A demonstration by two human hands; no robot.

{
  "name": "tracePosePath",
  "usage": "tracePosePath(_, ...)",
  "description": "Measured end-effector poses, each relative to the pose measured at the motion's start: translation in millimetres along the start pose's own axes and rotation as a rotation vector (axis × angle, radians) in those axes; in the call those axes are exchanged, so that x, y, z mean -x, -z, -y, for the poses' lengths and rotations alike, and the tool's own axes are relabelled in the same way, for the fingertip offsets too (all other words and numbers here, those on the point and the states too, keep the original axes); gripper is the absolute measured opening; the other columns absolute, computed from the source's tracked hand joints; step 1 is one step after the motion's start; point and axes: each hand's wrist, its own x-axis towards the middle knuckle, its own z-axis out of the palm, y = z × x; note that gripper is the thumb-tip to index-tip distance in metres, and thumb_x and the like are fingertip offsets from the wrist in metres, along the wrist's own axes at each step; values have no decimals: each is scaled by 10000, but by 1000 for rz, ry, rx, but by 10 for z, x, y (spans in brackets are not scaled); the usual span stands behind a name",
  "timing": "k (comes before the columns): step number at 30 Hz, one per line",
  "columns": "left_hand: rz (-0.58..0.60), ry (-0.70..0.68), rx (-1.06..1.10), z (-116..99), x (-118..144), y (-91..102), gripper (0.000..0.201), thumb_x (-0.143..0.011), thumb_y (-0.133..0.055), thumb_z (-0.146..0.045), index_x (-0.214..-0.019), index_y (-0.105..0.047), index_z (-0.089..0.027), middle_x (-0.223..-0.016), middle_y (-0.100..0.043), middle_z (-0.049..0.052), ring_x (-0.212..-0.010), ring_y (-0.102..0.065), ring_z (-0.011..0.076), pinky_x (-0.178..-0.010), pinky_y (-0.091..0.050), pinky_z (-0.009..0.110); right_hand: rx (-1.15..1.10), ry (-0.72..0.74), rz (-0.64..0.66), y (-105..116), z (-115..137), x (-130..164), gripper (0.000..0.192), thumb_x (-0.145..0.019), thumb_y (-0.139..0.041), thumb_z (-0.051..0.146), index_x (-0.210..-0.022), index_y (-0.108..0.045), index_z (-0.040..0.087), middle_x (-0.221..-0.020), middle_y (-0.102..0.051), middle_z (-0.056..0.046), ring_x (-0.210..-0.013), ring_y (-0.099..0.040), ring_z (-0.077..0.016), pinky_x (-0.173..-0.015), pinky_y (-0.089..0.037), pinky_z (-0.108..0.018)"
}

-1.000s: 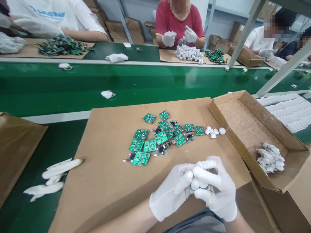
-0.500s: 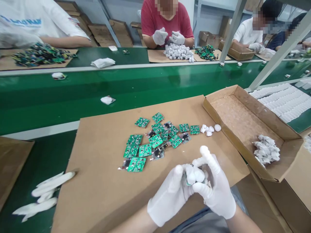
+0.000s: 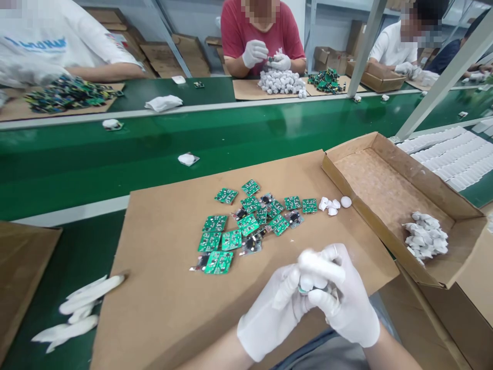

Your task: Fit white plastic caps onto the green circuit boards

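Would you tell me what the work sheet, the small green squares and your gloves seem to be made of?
Work sheet: matte brown cardboard, raw edges. Green squares: likely glossy printed circuit boards, soldered parts showing. Gloves on left hand and right hand: white knit fabric, apparently.

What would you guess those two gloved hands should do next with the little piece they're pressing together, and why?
Probably drop it into the cardboard box on the right. Both hands pinch a small white part over a green board edge, and similar white pieces already lie piled there.

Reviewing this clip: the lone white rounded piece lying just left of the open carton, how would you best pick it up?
Pinch the white rounded piece across its sides from above, probably. It looks domed and lies on the cardboard sheet, the carton wall close on its right, smaller white pieces to its left.
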Motion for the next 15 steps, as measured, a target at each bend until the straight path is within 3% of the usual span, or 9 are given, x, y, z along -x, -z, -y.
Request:
tracePosePath(3, -30, 35, 5, 8, -4, 9, 437, -817, -750, -481, -640, -525, -151, -717, -508, -7, -715, -514, 115, -668, -496, 215, 49, 5, 18, 22, 8, -15, 351, -994, -469, 514, -1216, -694, 361, -839, -567, -28, -834, -586, -179, -712, -547, -293)
tracePosePath(8, -31, 10, 49, 3, -2, -3, 423, -787, -776, -487, -640, -568, -150, -712, -546, -13, -710, -564, 115, -675, -520, 218, 67, 38, -4, -6, -27, 7, 454, -997, -467, 511, -1410, -547, 342, -858, -561, -36, -810, -591, -190, -704, -561, -328)
tracePosePath(12, -64, 37, 34, 0, -1, -1, 426, -764, -795, -493, -640, -568, -153, -745, -574, -2, -742, -572, 123, -681, -512, 217, 45, 47, -2, -10, -51, 18, 348, -995, -507, 456, -1311, -635, 390, -897, -565, -40, -835, -601, -189, -738, -556, -327)
tracePosePath(15, -28, -1, -26, -21, -4, -14, 443, -769, -772, -532, -644, -582, -152, -724, -531, -8, -686, -510, 117, -651, -491, 228, -53, 36, 7, 37, -47, 15, 604, -881, -645, 561, -1445, -492, 408, -936, -568, -30, -810, -592, -179, -712, -558, -312)
